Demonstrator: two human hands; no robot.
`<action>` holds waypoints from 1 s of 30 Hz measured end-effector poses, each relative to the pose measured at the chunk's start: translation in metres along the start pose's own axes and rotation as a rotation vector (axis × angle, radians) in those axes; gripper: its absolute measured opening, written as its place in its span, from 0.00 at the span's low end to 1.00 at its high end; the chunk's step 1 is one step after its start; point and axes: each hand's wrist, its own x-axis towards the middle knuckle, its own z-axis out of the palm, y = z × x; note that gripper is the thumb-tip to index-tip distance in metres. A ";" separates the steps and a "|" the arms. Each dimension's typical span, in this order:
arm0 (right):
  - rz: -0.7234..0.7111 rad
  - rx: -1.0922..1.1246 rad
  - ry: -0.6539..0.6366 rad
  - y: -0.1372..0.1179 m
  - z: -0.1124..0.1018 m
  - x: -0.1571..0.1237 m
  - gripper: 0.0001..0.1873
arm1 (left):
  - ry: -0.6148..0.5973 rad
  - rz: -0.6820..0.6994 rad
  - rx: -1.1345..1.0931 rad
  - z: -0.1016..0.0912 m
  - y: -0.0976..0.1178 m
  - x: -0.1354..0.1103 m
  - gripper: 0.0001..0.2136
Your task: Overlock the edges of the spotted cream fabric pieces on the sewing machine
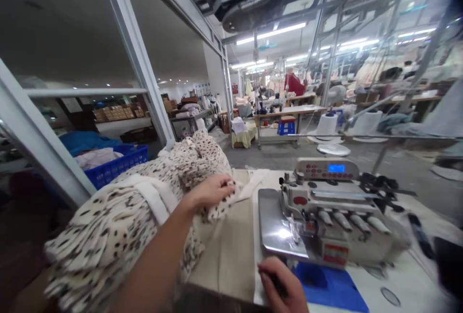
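A person works bare-handed at an overlock machine set on a counter; twelve o'clock is straight ahead of them. Their left hand is at about eleven o'clock, its grip clenched on a fold of spotted fabric, cream with dark flecks. A white band runs out from that fold toward the machine. The fabric lies in a big heap at ten o'clock, spilling over the counter's left side. The right hand is low at about one o'clock, just in front of the machine's steel plate, with its fingers curled. Something dark shows between them, too blurred to name, so I can't tell whether that grip is holding anything. A blue mat lies on the counter just beside that hand. Above the plate, the machine's control panel shows a lit blue display. Beyond the heap, at ten o'clock, a blue crate holds pale cloth. Far off at twelve, a co-worker in a red top stands among the work tables.
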 end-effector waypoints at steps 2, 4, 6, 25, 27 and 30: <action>0.038 -0.064 0.059 -0.016 -0.009 0.001 0.14 | -0.208 0.033 -0.180 0.030 0.000 -0.020 0.14; 0.141 -0.122 0.056 -0.028 -0.017 0.005 0.22 | -0.394 0.064 -0.393 0.051 -0.003 -0.036 0.16; 0.256 -0.118 -0.006 -0.037 -0.023 0.009 0.29 | -0.508 0.093 -0.574 0.065 -0.011 -0.046 0.18; 0.273 -1.028 -0.287 0.001 -0.018 0.014 0.15 | -0.040 -0.131 -0.052 0.124 -0.076 -0.079 0.17; 0.130 -1.151 -0.283 0.006 -0.020 0.009 0.13 | -0.012 -0.120 0.029 0.120 -0.071 -0.103 0.19; -0.119 -1.081 -0.360 0.020 -0.017 0.001 0.10 | -0.103 -0.101 0.036 0.086 -0.053 -0.153 0.17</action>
